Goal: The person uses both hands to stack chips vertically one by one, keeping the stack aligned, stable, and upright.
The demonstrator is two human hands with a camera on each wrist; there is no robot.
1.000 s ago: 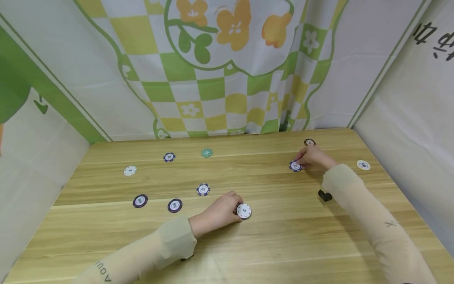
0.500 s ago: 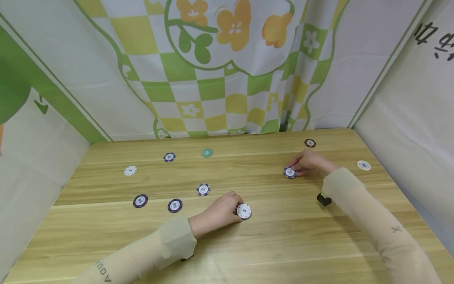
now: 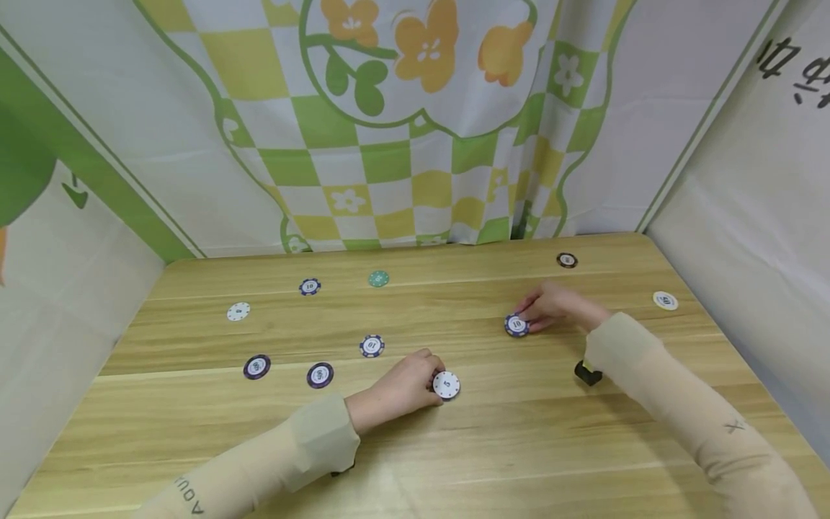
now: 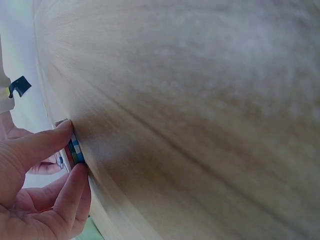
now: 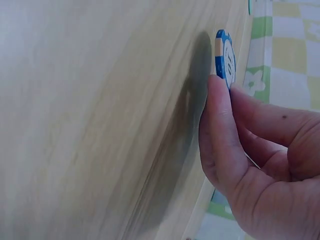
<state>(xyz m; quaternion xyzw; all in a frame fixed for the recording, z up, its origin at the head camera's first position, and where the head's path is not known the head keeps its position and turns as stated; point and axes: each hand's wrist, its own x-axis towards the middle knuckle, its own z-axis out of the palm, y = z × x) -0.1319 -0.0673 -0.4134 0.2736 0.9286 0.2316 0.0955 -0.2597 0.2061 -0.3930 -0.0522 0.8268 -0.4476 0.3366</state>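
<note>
Wooden planks of the table [image 3: 493,447] carry a scatter of poker chips in my head view. My left hand [image 3: 402,386] has its fingers curled against a white chip [image 3: 446,385] lying flat near the middle; the left wrist view shows thumb and finger pinching the edge of a small stack there. My right hand [image 3: 551,306] pinches a blue chip marked 10 [image 3: 516,325], just off the table, to the right of the white one and well apart from it. Around them lie another blue chip [image 3: 372,346] just behind my left hand, two dark purple chips [image 3: 320,375] further left, a green chip [image 3: 379,278] near the back, a brown chip [image 3: 567,260] behind my right hand and a white chip [image 3: 665,300] by the right edge. Nothing lies between my two hands.
</note>
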